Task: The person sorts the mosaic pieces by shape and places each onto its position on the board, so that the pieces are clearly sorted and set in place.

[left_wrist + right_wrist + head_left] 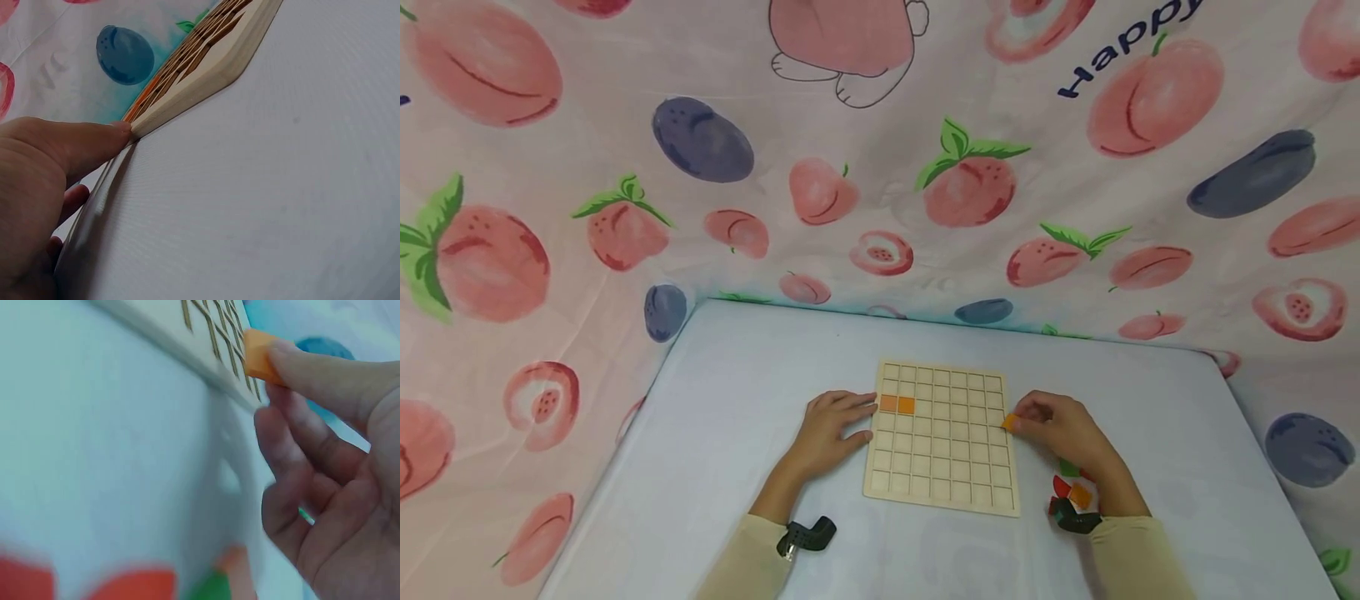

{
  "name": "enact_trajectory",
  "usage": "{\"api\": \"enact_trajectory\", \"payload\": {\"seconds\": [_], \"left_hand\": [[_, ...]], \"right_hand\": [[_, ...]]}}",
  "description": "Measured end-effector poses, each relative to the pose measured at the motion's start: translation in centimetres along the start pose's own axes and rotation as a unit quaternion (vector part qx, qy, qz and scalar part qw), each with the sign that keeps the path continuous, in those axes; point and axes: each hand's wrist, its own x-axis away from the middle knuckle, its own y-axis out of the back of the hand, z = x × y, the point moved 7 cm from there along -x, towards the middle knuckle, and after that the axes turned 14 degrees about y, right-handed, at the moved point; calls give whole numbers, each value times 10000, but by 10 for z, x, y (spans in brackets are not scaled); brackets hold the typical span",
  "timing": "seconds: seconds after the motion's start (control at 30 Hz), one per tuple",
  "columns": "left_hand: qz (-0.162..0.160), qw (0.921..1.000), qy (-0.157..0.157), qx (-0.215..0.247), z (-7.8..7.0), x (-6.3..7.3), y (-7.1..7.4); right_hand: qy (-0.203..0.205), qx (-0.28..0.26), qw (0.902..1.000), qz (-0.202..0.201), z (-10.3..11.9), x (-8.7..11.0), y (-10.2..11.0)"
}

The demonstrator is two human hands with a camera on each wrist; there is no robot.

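Right hand (pixel 1067 427) pinches an orange tile (pixel 257 356) between thumb and fingers, at the right edge of the gridded board (pixel 955 467); whether tile touches board, cannot tell; left hand (pixel 826 433) lies at the board's left edge, fingers extended, thumb apart from them and touching the rim; two tiles, one pale orange (pixel 888 403) and one brighter orange (pixel 906 406), sit side by side in the third row from the far edge, leftmost cells; loose red, orange and green pieces (pixel 1081 496) lie on the white tabletop (pixel 940 554), near the right wrist.

We read one word, "Happy" (pixel 1131 38), dark letters on the backdrop cloth (pixel 880 137), just above-left of the peach print (pixel 1157 100).
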Motion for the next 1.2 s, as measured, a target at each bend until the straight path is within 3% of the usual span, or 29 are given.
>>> {"api": "enact_trajectory", "payload": {"seconds": [0.27,0.63,0.87,1.03,1.2], "left_hand": [[-16,10000,-22,30,1,0,0],[-16,10000,-31,26,1,0,-1],[7,9999,89,-74,0,-1,-1],[-30,9998,134,-121,0,0,0],[-29,9998,78,-152,1,1,-1]], "right_hand": [[283,-1315,9904,-327,18,-22,-27],[618,-1763,9822,-167,45,-48,-62],[162,-2339,9718,-257,47,-62,-81],[-215,-2015,9779,-521,48,-69,-85],[-637,-1946,9769,-611,45,-69,-86]]}}
